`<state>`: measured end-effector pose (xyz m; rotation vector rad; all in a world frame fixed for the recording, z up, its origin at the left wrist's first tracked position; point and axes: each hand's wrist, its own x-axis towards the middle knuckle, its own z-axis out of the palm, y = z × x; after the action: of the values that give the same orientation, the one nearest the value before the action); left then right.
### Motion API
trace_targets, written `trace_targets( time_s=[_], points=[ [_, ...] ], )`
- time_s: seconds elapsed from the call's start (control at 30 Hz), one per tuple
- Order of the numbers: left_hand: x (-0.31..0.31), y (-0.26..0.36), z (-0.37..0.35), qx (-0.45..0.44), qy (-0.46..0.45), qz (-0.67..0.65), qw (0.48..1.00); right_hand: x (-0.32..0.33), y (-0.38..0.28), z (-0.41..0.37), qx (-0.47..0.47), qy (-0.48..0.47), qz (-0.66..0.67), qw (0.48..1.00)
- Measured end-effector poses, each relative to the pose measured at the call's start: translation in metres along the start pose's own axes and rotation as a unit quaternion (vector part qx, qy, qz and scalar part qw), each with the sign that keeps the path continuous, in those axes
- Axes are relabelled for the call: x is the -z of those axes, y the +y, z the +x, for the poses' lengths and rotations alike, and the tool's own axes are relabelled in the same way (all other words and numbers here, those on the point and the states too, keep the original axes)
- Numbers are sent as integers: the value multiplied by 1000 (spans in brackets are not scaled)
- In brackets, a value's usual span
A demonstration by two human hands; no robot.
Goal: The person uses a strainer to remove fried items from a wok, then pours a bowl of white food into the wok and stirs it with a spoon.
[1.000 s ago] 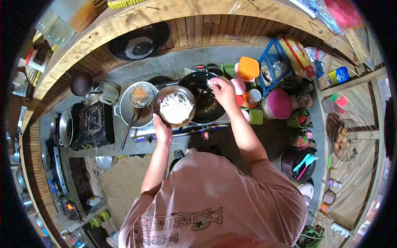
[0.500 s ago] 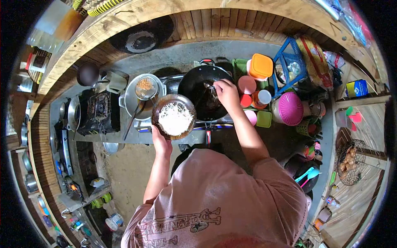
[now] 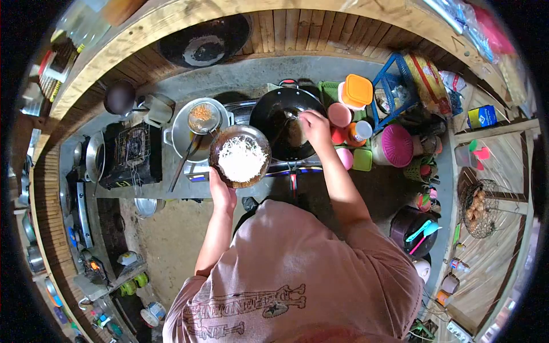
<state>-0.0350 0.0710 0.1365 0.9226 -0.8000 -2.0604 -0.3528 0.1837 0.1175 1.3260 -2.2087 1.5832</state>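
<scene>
My left hand (image 3: pixel 223 193) grips the near edge of a shallow brown metal bowl (image 3: pixel 247 131), held level in front of the stove. A heap of white shreds (image 3: pixel 242 161) fills it. Over the right half of a black wok (image 3: pixel 264 117) is my right hand (image 3: pixel 315 128), its fingers pinched together. A small shiny, whitish thing shows at the fingertips; its kind I cannot make out. Inside the wok lies a little dark, brownish food or liquid. Left of the bowl stands a metal pot (image 3: pixel 182 123), with a strainer (image 3: pixel 203 119) of golden-brown bits across its top.
Right of the wok are lidded tubs, including an orange-lidded one (image 3: pixel 358 90), and a blue plastic basket (image 3: pixel 394 86). A sooty grill box (image 3: pixel 131 151) stands left of the pot. A big black pan (image 3: pixel 206 43) hangs on the far wall.
The whole view has shifted slightly. My right hand stays over the wok with its fingers pinched, and the bowl stays in my left hand. A lighter brown patch now shows in the wok.
</scene>
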Motion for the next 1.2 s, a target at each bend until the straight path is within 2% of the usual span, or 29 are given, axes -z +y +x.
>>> trace_targets(
  time_s=[0.03, 0.07, 0.13, 0.2, 0.27, 0.37, 0.4, 0.47, 0.5, 0.53, 0.57, 0.6, 0.67, 0.73, 0.8, 0.87, 0.9, 1.03, 1.1, 1.2],
  points=[
    [3, 2, 1, 11, 2, -3, 1000, -7, 26, -14, -46, -106, -54, 992],
    [7, 4, 0, 22, 3, -6, 1000, -4, 18, -18, -45, -108, -60, 991],
    [11, 9, 7, 19, -22, -25, 999, 3, -7, -5, -46, -27, -57, 997],
    [22, 16, 2, 18, -16, -6, 1000, 18, -53, 7, -3, 47, -47, 998],
    [20, 26, -1, 26, -10, -19, 999, 22, -82, 10, 7, 91, -36, 995],
    [28, 34, 3, 45, -4, -21, 999, 5, -86, 1, 36, 121, -40, 991],
    [34, 33, 7, 42, -17, -16, 999, -6, -74, -5, 26, 97, -40, 994],
    [43, 35, 5, 46, -31, -11, 998, -20, -22, -23, -50, -51, -120, 990],
    [44, 37, 4, 47, -32, 1, 998, -19, -18, -30, -150, -191, -220, 945],
    [42, 41, 8, 42, -36, 13, 998, -17, -38, -24, -147, -188, -224, 945],
    [43, 42, 8, 29, -54, 12, 998, -14, -59, -20, -71, -60, -205, 974],
    [46, 42, 10, 29, -54, 6, 998, -9, -90, -18, 5, 64, -180, 982],
    [57, 40, 9, 66, -65, 4, 996, -7, -142, -23, -20, 42, -187, 981],
    [66, 32, 10, 68, -88, 19, 994, -15, -177, -34, -2, -90, -37, 995],
    [68, 26, 9, 94, -94, 18, 991, -36, -193, -61, 31, -193, -26, 980],
    [73, 18, 11, 79, -121, 37, 989, -49, -216, -80, 55, -249, -55, 966],
    [70, 22, 7, 87, -126, 37, 988, -56, -221, -91, 30, -266, -69, 961],
    [64, 29, 1, 101, -139, 54, 984, -64, -221, -109, 49, -269, -107, 956],
    [60, 33, -3, 114, -144, 53, 981, -65, -219, -112, 20, -303, -73, 950],
    [59, 32, -4, 139, -149, 41, 978, -55, -225, -104, -9, -307, -89, 948]
  ],
)
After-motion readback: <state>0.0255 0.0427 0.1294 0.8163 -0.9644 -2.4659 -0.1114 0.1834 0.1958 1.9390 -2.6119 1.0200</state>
